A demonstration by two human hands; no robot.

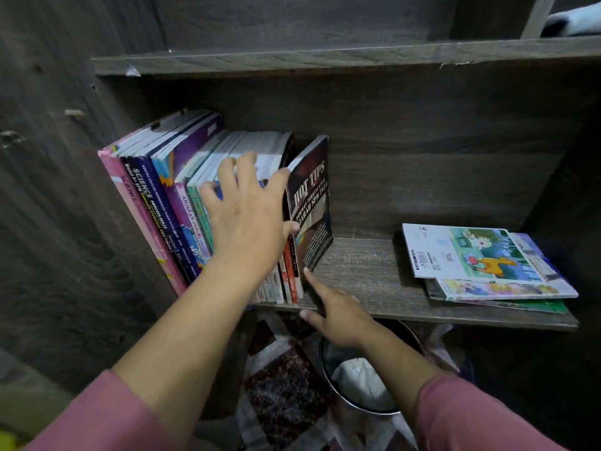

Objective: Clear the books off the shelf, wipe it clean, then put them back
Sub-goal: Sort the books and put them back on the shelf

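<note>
Dark wood-grain boards formed the shelf unit, and the shelf (374, 275) in question ran across the middle of the view beneath an upper board (325, 56). At its left end stood a row of upright books (169, 196), leaning to the left against the side panel, with pink, navy and purple spines facing out. The last one on the right was a black paperback titled "HOT TIPS" (313, 203), tilted away from its neighbours so that a gap opened at the top.

The left hand (247, 216) lay over the row. Its fingers (227, 170) were spread and nearly straight across the top edges of the books, pressing on them without closing round anything, and the thumb reached toward the black paperback's spine. The right hand (338, 317) sat lower, at the front edge of the shelf. Its index finger (312, 279) was stretched out, with the tip touching the bottom corner of the black paperback; the thumb stuck out sideways, and nothing was held.

Well apart from the row, at the right end of the shelf, a flat stack of picture books (481, 255) lay with a cartoon cover on top.

Below the shelf stood a round metal bin (322, 359) with something white (361, 382) inside, beside a patterned cloth (283, 385). Both forearms wore pink sleeves (107, 418).
</note>
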